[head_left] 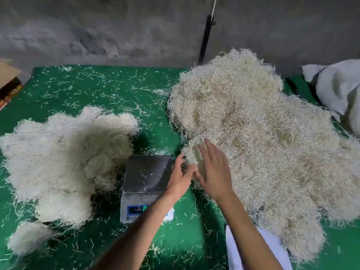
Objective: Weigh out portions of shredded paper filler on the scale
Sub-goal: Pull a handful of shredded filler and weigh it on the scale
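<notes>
Head view: both hands (196, 173) at big pile's (263, 145) edge.

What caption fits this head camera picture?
Both hands gather pale shredded paper beside a bare silver metal scale.

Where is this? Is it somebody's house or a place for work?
Probably a small packing workshop, not a home. There are big heaps of shredded paper, a weighing scale on a green mat, and a bare grey wall behind.

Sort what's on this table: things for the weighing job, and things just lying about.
Job: scale; big filler pile; weighed heaps; left hand and right hand, both at the pile's edge.
Lying about: cardboard box; grey sack; black pole.
</notes>
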Demonstrator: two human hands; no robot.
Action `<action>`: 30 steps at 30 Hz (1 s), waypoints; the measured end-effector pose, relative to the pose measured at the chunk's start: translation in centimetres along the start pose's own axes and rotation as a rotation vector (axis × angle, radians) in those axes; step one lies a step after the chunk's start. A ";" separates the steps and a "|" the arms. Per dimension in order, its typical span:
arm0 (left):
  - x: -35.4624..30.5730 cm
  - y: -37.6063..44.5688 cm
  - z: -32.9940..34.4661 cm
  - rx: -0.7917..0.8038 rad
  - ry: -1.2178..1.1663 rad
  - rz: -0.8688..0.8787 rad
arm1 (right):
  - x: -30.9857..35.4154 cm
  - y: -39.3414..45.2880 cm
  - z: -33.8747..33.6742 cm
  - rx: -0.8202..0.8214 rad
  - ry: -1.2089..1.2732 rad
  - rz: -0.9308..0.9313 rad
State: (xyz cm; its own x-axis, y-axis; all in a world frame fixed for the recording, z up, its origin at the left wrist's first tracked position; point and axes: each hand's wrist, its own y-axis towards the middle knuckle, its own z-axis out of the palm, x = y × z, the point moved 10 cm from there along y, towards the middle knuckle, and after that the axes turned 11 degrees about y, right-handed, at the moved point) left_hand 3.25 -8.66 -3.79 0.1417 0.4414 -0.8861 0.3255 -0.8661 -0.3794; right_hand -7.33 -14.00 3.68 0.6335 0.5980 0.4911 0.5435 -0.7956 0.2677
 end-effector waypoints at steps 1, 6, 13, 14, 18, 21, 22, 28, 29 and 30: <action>-0.4 1.7 0.9 0.026 0.011 -0.037 | -0.3 1.2 1.7 0.071 -0.089 -0.043; 0.6 5.5 5.8 0.239 -0.268 -0.312 | -3.5 3.7 7.0 0.269 -0.200 0.021; -0.3 7.0 3.2 0.118 -0.602 -0.391 | -2.1 4.3 3.5 0.021 0.407 0.026; -1.0 7.5 1.4 0.029 -0.554 -0.336 | -1.6 4.2 2.4 -0.023 0.381 -0.050; -8.6 7.2 -3.3 0.032 -0.305 -0.069 | -2.0 4.7 0.4 -0.041 -0.017 -0.001; -13.3 6.2 -2.9 0.186 -0.149 0.106 | -3.6 5.6 -0.1 0.006 0.033 0.189; -14.2 5.5 -2.7 0.209 -0.105 0.096 | -4.0 6.3 -0.5 0.018 0.001 0.209; -15.9 2.9 -2.5 0.195 0.635 0.014 | -5.5 8.0 -4.5 -0.049 0.015 0.322; -16.2 2.8 -2.5 0.192 0.698 0.018 | -5.8 7.7 -5.4 -0.091 0.082 0.359; -16.5 2.9 -2.5 0.186 0.717 0.019 | -5.8 7.5 -6.3 -0.134 0.116 0.362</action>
State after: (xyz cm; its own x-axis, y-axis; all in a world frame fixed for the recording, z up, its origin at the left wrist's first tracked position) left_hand 4.22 -17.87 10.42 0.7426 0.4155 -0.5252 0.1623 -0.8725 -0.4608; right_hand -10.42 -24.02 8.10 0.7006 0.2677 0.6614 0.2148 -0.9631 0.1622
